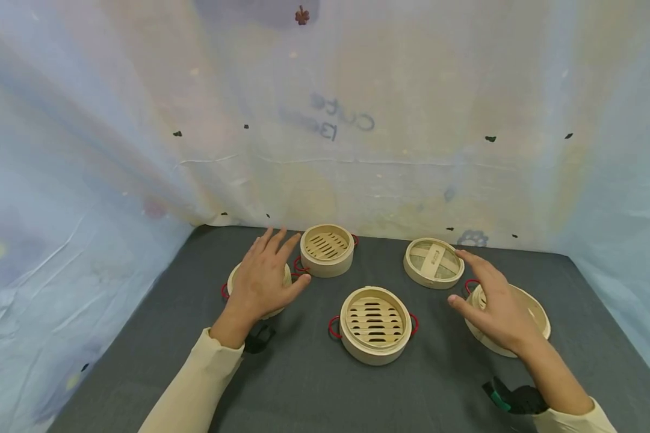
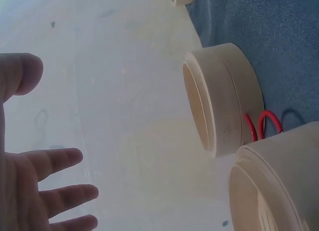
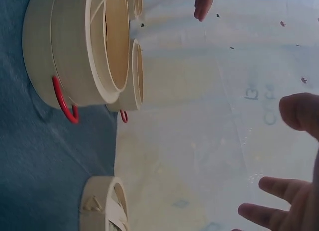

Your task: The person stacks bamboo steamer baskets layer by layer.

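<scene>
Over the left bamboo steamer basket (image 1: 288,278) my left hand (image 1: 265,279) is held with its fingers spread, hiding most of that basket. My right hand (image 1: 501,310), fingers extended and thumb apart, hovers above the right steamer basket (image 1: 536,316) and covers part of it. Neither hand holds anything. Between them sits a round steamer basket (image 1: 376,356) with a slatted bottom and red handles. Another slatted basket (image 1: 327,270) stands farther back, beside my left fingertips. A woven bamboo lid (image 1: 433,263) with a flat crossbar lies near my right fingertips.
Everything rests on a dark grey table (image 1: 314,397). A pale patterned curtain (image 1: 411,120) hangs along its back and sides. Black straps (image 1: 514,398) show under both wrists.
</scene>
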Demonstrator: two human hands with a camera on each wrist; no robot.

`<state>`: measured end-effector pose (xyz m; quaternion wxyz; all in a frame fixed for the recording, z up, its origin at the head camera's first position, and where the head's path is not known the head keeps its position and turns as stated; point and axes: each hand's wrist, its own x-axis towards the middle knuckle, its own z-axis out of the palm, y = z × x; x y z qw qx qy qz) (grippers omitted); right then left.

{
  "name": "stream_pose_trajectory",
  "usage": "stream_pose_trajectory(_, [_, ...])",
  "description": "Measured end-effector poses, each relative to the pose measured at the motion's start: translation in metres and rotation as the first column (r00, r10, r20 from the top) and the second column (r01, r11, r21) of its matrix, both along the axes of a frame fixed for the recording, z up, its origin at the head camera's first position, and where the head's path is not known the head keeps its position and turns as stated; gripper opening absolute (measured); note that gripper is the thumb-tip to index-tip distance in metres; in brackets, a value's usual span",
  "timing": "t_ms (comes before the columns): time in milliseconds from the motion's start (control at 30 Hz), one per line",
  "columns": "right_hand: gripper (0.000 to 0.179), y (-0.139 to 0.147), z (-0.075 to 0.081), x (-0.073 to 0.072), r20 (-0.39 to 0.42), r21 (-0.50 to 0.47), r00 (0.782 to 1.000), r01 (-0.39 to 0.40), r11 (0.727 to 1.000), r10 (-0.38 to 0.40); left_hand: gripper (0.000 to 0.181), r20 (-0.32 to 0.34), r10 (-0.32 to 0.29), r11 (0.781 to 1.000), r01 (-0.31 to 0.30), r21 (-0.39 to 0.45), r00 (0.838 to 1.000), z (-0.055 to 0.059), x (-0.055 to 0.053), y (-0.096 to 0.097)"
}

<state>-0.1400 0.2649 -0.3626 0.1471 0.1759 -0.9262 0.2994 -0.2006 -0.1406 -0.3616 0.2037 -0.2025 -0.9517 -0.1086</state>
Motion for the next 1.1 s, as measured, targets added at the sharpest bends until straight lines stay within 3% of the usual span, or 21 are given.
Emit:
stream_pose_trajectory(167, [0.074,-0.002,-0.009,0.002,0.003,-0.134,1.0,-0.014,0.991,0.015,0.071,-0.013,-0.017,1.0,0.017,0.001,1.0,-0.002,0.001,-0.001])
stream_pose_trajectory(300, [0.068,-0.005,-0.018,0.001,0.002,-0.242,0.999,-0.052,0.969,0.054,0.068,-0.02,-0.026,1.0,0.026,0.003,0.999,-0.003,0.001,-0.003])
stream_pose_trajectory(633, [0.067,-0.013,-0.039,-0.002,0.038,-0.321,0.991,-0.112,0.94,0.131,0.066,-0.058,-0.018,1.0,0.018,-0.011,0.998,-0.006,0.006,-0.009])
stream_pose_trajectory(933, [0.063,-0.021,-0.052,0.0,0.042,-0.46,0.968,-0.201,0.865,0.248,0.069,-0.102,-0.026,1.0,0.025,-0.014,0.994,-0.012,0.008,-0.011])
stream_pose_trajectory(1100, [0.06,-0.028,-0.061,0.001,0.025,-0.534,0.942,-0.27,0.801,0.334,0.065,-0.121,-0.04,0.999,0.04,-0.004,0.992,-0.017,0.009,-0.014])
